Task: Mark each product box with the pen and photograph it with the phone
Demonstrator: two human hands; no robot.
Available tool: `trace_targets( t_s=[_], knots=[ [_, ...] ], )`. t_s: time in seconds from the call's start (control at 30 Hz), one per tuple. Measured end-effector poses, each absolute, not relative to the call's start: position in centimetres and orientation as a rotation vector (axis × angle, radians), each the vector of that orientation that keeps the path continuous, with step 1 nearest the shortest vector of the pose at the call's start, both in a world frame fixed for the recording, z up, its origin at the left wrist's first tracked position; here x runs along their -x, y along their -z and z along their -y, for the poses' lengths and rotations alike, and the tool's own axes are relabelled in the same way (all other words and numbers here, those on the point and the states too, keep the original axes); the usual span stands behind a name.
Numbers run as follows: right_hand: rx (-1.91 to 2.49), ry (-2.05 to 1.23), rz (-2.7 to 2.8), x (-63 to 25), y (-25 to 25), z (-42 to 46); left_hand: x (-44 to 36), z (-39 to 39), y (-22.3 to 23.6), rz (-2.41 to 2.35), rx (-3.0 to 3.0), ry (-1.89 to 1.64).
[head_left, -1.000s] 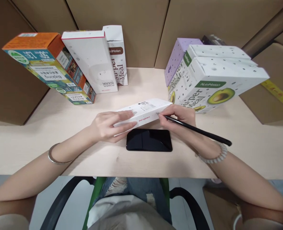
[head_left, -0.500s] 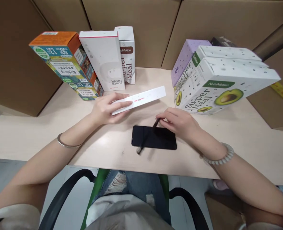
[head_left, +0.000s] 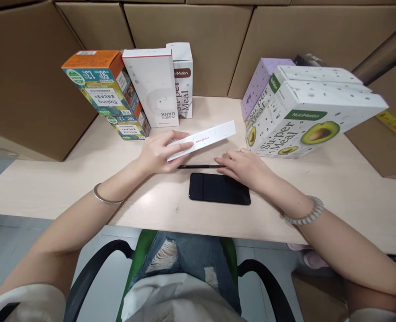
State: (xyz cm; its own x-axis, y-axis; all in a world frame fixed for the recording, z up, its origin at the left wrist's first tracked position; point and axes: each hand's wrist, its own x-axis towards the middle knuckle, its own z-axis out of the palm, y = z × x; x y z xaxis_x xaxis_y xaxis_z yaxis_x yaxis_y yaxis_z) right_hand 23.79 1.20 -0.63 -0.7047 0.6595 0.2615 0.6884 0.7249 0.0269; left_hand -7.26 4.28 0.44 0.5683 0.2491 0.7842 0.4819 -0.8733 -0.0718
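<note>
We see a pale wooden table [head_left: 144, 201] across the view, with large brown cardboard boxes [head_left: 187, 27] ranged behind it. At the right of the table stand white, dark-speckled cartons with green labels and avocado pictures [head_left: 305, 107], and beside them a purple speckled box [head_left: 261, 85]. At the left we find an upright white box lettered POWER BANK [head_left: 154, 89], between an orange-topped, blue-and-yellow printed carton [head_left: 100, 89] and a narrower white carton with a brown label [head_left: 183, 85].

Nearer to us are the two bare hands. The left hand [head_left: 159, 152] holds a slim white box with small red lettering [head_left: 204, 139] by its left end, fingers over the near side; the box slants up to the right, in front of the standing cartons. We cannot tell whether it rests on the table. The right hand [head_left: 241, 165] is narrowed, its fingertips at the right end of a thin black pen [head_left: 201, 167]; we cannot tell whether they pinch it or only touch it. Just below the pen lies a black smartphone, screen dark [head_left: 220, 188]. We also see a thin metal bangle [head_left: 106, 199] on the left wrist and a pale beaded bracelet [head_left: 307, 217] on the right.
</note>
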Motion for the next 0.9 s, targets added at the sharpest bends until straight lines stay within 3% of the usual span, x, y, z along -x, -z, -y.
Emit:
trace_targets(
  t_s=[0.13,0.23,0.63,0.9],
  knots=[
    [1.089,-0.308,2.616,-24.1,-1.8,0.1,7.3,-4.2,-0.5,0.635,2.527,1.142],
    [1.129,-0.464,2.701,-24.0,-3.3,1.2,7.3,-4.2,-0.5,0.660,2.514,1.103],
    [0.990,-0.338,2.624,-22.7,-2.5,2.6,7.0,-4.2,-0.8,0.621,2.489,1.165],
    [1.069,-0.172,1.780,-22.9,-1.6,2.7,7.1,-4.3,-0.6,0.660,2.499,1.110]
  ],
)
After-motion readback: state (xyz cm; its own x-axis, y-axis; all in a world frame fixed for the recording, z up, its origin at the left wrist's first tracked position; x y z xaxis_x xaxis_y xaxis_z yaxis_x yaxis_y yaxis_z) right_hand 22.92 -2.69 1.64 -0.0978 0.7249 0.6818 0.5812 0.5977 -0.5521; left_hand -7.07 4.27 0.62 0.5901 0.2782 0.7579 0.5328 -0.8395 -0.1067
